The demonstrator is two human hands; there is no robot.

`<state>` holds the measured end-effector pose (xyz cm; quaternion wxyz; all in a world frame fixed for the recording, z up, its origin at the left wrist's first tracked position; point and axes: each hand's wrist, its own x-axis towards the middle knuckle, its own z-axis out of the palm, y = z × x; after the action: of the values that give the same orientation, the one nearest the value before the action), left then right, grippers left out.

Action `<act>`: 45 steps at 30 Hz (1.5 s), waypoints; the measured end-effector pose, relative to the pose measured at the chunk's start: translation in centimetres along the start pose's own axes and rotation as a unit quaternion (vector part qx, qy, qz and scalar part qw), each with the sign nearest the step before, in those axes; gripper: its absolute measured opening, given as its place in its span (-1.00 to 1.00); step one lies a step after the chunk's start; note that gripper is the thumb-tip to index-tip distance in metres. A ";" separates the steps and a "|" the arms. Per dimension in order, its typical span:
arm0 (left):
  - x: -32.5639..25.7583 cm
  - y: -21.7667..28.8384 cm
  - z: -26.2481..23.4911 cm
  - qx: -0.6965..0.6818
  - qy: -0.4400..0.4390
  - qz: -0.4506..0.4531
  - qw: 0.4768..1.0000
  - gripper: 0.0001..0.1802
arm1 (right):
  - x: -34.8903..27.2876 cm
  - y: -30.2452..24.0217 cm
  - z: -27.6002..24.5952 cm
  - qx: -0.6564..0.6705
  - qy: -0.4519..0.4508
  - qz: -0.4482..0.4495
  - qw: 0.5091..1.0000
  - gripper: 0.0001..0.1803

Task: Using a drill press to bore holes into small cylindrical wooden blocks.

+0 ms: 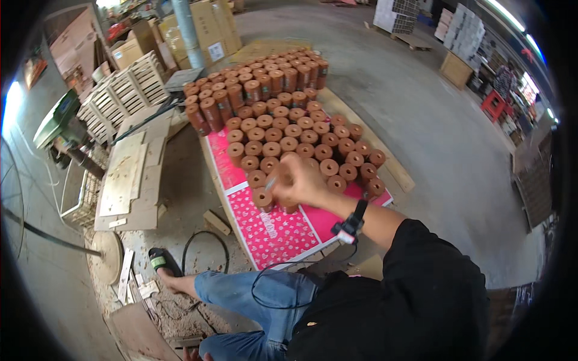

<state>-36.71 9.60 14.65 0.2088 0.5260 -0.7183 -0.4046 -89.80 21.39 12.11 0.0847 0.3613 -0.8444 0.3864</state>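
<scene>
— Dozens of brown cylindrical rolls [283, 129] stand upright, packed in rows on pink patterned sheet [283, 231]; why?
— Ends stay reachable: right hand [298, 180] pinches thin tool [270, 183] over the nearest roll [262, 199]; left hand unseen

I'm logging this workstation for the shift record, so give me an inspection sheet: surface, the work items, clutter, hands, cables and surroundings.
Surface: pink patterned sheet on a low platform, partly bare at the near end.
Work items: brown cardboard cylinders standing upright in packed rows; taller ones at the far end.
Clutter: loose wooden boards, wood scraps and sawdust on the floor at left.
Hands: right hand over the nearest cylinders, a thin light stick at its fingers; grip unclear. Left hand not seen.
Cables: black cable looping across the blue-jeaned lap.
Surroundings: white slatted wooden crates, cardboard boxes, concrete floor.
</scene>
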 end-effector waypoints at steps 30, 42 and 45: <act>-13.9 -13.7 -6.1 0.045 0.247 -0.199 0.947 -0.58 | -13.5 41.0 -9.5 -0.149 0.058 0.343 0.926 -0.63; -31.8 -13.7 2.5 0.246 0.395 -0.372 0.803 -0.54 | 7.6 7.3 17.1 0.167 -0.259 -0.181 0.934 -0.68; -39.0 -14.9 2.1 0.292 0.395 -0.483 0.725 -0.57 | 4.0 -6.6 19.8 0.121 -0.373 -0.243 0.887 -0.71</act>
<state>-15.45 44.66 6.41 0.0856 0.9490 -0.3026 0.0235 -85.55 2.17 4.13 -0.1898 0.6803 -0.6461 0.2892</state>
